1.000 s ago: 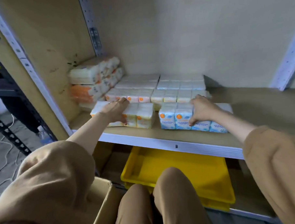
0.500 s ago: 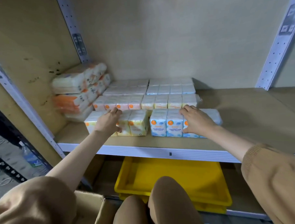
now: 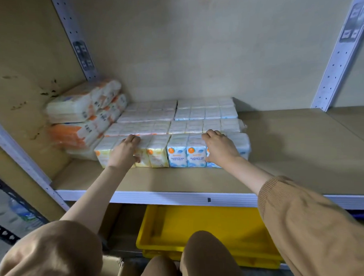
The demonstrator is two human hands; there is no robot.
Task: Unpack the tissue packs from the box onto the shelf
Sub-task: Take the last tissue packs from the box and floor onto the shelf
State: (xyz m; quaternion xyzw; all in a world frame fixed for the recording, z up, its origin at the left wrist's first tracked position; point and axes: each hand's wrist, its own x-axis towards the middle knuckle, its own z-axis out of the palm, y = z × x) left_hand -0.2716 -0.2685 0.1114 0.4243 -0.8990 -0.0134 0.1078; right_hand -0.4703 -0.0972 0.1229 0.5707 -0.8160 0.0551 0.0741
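A yellow tissue pack (image 3: 156, 153) and a blue tissue pack (image 3: 177, 152) stand side by side in the front row on the wooden shelf (image 3: 292, 154). My left hand (image 3: 125, 152) lies over the yellow pack, fingers on top and thumb on its front. My right hand (image 3: 220, 147) grips the blue pack the same way. Behind them lie several more rows of tissue packs (image 3: 176, 117). The cardboard box (image 3: 112, 272) shows only as a corner at the bottom left, between my knees and sleeve.
Larger orange-and-white tissue bundles (image 3: 82, 117) are stacked against the left wall of the shelf. A yellow plastic tray (image 3: 222, 225) sits on the level below. White perforated uprights (image 3: 340, 47) frame the bay. The right half of the shelf board is bare.
Both hands have pushed the two front packs deeper onto the shelf, up against the rows behind. My view has risen and shifted to the right.
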